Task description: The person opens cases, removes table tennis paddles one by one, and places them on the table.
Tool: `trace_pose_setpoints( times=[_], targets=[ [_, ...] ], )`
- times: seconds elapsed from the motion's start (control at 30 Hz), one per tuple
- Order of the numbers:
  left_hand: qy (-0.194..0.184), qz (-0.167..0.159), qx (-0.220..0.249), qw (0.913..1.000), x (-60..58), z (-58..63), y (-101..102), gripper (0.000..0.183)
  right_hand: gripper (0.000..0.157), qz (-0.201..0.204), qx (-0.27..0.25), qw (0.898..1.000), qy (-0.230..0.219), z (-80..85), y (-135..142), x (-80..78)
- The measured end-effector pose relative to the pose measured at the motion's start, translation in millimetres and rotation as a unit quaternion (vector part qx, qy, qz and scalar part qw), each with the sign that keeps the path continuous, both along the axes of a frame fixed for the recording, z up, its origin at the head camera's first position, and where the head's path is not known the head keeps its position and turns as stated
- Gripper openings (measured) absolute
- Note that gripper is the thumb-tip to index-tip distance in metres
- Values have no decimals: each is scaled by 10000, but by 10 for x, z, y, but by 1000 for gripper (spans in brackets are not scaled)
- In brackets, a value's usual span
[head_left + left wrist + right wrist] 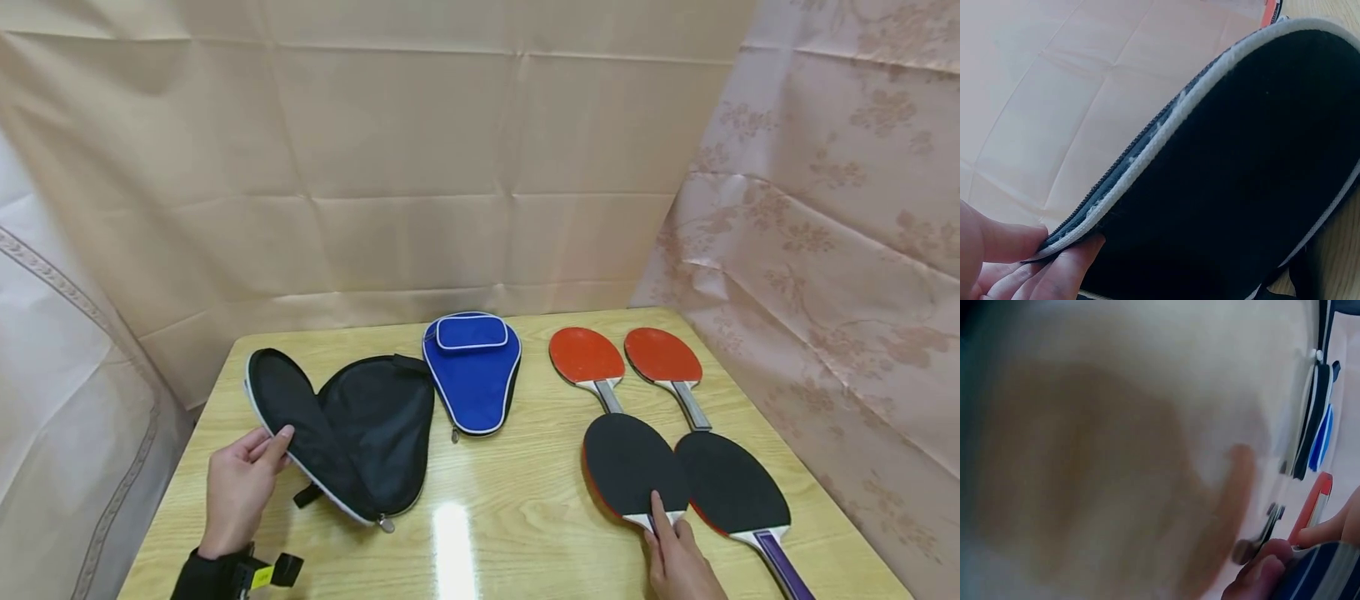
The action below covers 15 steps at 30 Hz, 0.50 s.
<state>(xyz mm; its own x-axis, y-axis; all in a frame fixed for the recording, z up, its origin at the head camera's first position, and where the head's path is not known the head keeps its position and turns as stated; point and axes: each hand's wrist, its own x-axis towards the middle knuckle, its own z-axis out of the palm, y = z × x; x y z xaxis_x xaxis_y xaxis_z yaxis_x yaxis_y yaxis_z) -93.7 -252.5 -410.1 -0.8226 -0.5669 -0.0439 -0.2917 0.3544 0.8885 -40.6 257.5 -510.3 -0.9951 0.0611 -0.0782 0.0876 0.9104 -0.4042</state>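
On the left of the table, a black table tennis bat case [382, 417] lies unzipped. My left hand [240, 492] pinches the white-piped edge of its lifted flap [300, 408] between thumb and fingers; the left wrist view shows the zip teeth along that flap [1235, 162]. My right hand [682, 558] grips a table tennis bat [633, 467] by its handle, black face up, index finger stretched along the blade. In the right wrist view the fingers [1266, 569] wrap the striped handle [1322, 575]. Whether this bat touches the table cannot be told.
A blue bat case [474, 379] lies beside the black one. Two red-faced bats [587, 356] [663, 356] lie at the back right, and another black-faced bat [735, 483] is right of the held one. Cloth hangs [397, 167] behind the wooden table [510, 517] and at both sides.
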Motion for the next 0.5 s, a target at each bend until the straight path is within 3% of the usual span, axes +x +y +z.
trace_pose_setpoints(
  times=[0.37, 0.5],
  targets=[
    [-21, -35, 108, 9999, 3, -4, 0, 44, 55, -222, 131, 9994, 232, -95, 156, 185],
    [10, -4, 96, 10000, 6, -5, -6, 47, 59, -250, 105, 9996, 34, -115, 186, 220]
  ],
)
